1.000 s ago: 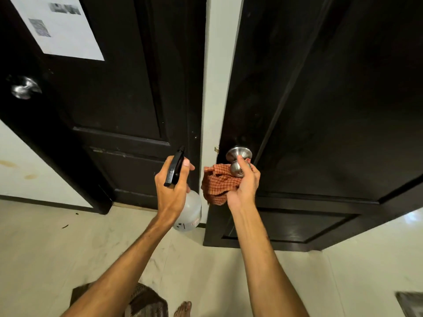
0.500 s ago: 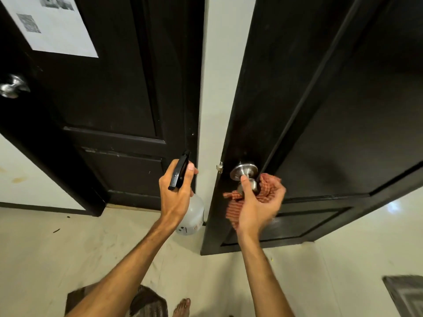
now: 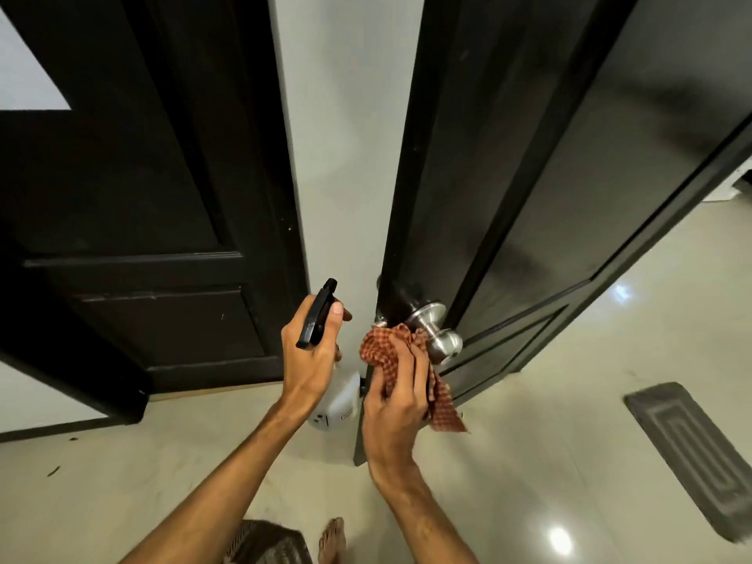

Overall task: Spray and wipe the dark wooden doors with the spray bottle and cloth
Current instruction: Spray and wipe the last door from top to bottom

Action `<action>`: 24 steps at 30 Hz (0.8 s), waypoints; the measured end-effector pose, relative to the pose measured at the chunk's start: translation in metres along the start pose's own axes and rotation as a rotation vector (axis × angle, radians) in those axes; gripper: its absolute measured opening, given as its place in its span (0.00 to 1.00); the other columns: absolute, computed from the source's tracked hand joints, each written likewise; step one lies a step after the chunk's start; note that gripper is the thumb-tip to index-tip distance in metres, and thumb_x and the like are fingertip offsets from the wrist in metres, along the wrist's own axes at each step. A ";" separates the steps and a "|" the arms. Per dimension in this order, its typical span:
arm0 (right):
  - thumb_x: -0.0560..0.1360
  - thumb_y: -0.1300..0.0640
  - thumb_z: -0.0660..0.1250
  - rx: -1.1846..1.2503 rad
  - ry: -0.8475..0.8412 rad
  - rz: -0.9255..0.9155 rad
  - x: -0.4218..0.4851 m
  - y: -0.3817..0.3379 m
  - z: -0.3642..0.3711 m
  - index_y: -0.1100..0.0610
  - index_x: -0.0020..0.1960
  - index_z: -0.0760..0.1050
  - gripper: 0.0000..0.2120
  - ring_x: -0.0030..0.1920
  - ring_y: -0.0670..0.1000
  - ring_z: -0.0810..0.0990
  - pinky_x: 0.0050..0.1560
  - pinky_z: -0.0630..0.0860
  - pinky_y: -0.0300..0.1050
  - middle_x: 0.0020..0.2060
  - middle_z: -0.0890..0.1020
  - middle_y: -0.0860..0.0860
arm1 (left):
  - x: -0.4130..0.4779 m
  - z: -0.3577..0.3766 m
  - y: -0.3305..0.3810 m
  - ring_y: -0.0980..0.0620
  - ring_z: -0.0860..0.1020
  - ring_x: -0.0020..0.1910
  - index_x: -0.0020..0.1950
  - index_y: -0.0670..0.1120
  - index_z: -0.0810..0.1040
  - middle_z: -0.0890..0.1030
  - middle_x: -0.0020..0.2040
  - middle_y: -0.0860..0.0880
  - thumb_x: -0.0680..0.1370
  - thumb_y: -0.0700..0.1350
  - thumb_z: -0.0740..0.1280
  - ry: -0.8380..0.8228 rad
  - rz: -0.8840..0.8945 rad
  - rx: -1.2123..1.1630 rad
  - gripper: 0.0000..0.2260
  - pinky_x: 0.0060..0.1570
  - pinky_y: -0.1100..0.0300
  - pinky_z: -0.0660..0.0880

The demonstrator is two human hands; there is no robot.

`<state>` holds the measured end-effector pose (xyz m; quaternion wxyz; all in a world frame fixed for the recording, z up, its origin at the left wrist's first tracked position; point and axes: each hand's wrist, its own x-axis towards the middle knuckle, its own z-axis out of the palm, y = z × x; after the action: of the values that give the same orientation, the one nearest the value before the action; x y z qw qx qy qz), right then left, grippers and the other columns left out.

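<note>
Two dark wooden doors face me: a left door and a right door swung open, with a strip of pale wall between them. My left hand grips a white spray bottle by its black trigger head, nozzle pointing up. My right hand clutches an orange checked cloth against the edge of the right door, just below and left of its silver round knob.
A grey floor mat lies on the glossy tiled floor at the right. A white paper is stuck on the left door. My bare foot shows at the bottom.
The right door has swung further open and the view has moved closer. My right hand with the cloth has shifted from the knob's right side to below and left of it.
</note>
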<state>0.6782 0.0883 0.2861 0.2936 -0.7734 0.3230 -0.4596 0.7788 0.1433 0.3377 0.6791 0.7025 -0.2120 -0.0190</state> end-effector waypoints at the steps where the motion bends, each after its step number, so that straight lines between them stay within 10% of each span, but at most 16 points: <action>1: 0.76 0.68 0.72 0.084 -0.020 0.108 -0.004 0.002 -0.004 0.53 0.71 0.73 0.26 0.67 0.42 0.74 0.69 0.76 0.48 0.66 0.77 0.51 | -0.002 0.002 0.002 0.44 0.76 0.26 0.53 0.45 0.80 0.81 0.34 0.49 0.85 0.45 0.65 -0.025 0.007 0.002 0.06 0.30 0.58 0.77; 5: 0.80 0.67 0.66 0.405 0.013 0.496 -0.013 0.021 -0.032 0.46 0.68 0.75 0.23 0.64 0.46 0.79 0.61 0.81 0.59 0.63 0.80 0.47 | -0.011 0.012 0.012 0.50 0.76 0.25 0.56 0.53 0.80 0.86 0.48 0.49 0.85 0.46 0.65 -0.089 0.020 -0.025 0.05 0.35 0.57 0.79; 12: 0.75 0.58 0.58 0.465 -0.173 0.589 -0.025 0.019 -0.062 0.39 0.70 0.73 0.26 0.66 0.49 0.77 0.64 0.78 0.64 0.64 0.77 0.38 | -0.028 0.026 0.024 0.50 0.76 0.25 0.60 0.46 0.82 0.77 0.26 0.50 0.84 0.47 0.65 -0.191 -0.054 -0.070 0.09 0.37 0.62 0.78; 19: 0.82 0.63 0.57 0.364 -0.251 0.647 -0.031 0.031 -0.083 0.31 0.65 0.77 0.28 0.70 0.52 0.73 0.71 0.71 0.65 0.66 0.74 0.46 | -0.034 0.024 0.038 0.37 0.77 0.30 0.63 0.45 0.82 0.74 0.27 0.40 0.86 0.48 0.63 -0.231 -0.101 -0.091 0.12 0.46 0.77 0.73; 24: 0.82 0.67 0.59 0.338 -0.253 0.690 -0.039 0.044 -0.101 0.37 0.67 0.77 0.26 0.55 0.54 0.79 0.53 0.83 0.61 0.57 0.71 0.46 | -0.039 0.015 0.046 0.41 0.78 0.29 0.65 0.47 0.81 0.76 0.28 0.39 0.85 0.52 0.64 -0.418 -0.099 -0.005 0.14 0.57 0.56 0.79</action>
<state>0.5629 0.0757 0.2735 0.5911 -0.6108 0.4450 -0.2818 0.7263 0.1424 0.3711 0.6205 0.6911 -0.3132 -0.1981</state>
